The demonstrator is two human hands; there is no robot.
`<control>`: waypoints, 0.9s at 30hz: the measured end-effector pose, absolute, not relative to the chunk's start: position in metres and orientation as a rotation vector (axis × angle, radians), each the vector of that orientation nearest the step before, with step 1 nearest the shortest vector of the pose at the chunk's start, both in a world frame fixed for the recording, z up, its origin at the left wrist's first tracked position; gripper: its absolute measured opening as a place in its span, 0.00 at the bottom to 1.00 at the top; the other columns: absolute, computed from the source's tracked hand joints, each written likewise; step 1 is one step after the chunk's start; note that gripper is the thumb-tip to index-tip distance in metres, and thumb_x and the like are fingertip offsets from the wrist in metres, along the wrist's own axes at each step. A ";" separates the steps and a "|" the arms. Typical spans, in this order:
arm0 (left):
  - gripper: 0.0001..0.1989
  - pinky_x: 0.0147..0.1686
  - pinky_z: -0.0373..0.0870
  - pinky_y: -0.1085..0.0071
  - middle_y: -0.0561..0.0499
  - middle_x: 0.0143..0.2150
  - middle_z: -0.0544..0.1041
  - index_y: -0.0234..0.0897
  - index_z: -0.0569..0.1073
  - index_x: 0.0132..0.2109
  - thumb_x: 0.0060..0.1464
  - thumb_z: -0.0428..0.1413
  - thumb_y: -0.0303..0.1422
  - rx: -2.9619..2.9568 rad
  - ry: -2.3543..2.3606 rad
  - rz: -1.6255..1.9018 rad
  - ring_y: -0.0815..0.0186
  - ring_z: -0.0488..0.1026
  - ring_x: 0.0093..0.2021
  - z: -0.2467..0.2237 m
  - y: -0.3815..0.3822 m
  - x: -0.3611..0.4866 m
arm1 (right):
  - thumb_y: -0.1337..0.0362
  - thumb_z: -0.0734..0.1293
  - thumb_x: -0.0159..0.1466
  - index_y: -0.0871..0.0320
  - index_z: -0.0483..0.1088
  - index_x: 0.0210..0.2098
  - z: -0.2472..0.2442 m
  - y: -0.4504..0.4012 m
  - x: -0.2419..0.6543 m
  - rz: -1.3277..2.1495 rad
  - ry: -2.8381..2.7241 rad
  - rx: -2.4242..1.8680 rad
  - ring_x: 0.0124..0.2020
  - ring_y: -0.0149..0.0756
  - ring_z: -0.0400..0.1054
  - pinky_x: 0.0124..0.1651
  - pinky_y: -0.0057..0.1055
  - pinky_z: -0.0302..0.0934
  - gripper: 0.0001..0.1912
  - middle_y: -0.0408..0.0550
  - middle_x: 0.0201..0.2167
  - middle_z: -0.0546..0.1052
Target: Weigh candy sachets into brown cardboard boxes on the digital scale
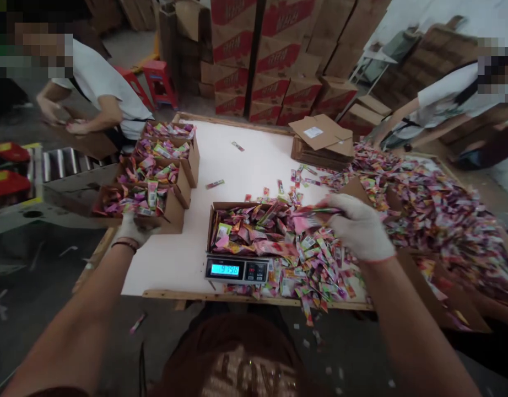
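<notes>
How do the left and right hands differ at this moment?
The right hand grips a bunch of wrapped sachets; the left hand shows none, resting at a filled carton's front edge. The left wrist wears a dark band; the right wrist is bare. Both wear white gloves.

**Packing table [212, 160], boxes down the left**

A digital scale [236, 270] sits at the near edge, just before a cardboard box [210, 231] of packets [248, 231]. More boxes [183, 190] line the left; a packet heap [436, 220] lies right; cartons [274, 60] stand behind.

White glove [360, 227], red-edged cuff; packets [249, 231] pink, yellow, green; scale display [225, 269] blue.
</notes>
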State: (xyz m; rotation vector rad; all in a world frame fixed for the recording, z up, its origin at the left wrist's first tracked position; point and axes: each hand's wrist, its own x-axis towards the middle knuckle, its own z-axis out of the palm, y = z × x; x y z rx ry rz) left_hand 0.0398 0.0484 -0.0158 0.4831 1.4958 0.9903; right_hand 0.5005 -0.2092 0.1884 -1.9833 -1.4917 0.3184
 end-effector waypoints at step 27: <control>0.10 0.33 0.74 0.67 0.44 0.36 0.81 0.34 0.76 0.44 0.55 0.60 0.33 0.246 1.717 0.785 0.63 0.78 0.29 -0.077 -0.205 0.047 | 0.69 0.62 0.65 0.51 0.81 0.58 0.135 -0.131 0.434 0.926 -2.204 -2.302 0.39 0.42 0.79 0.45 0.35 0.69 0.26 0.50 0.41 0.86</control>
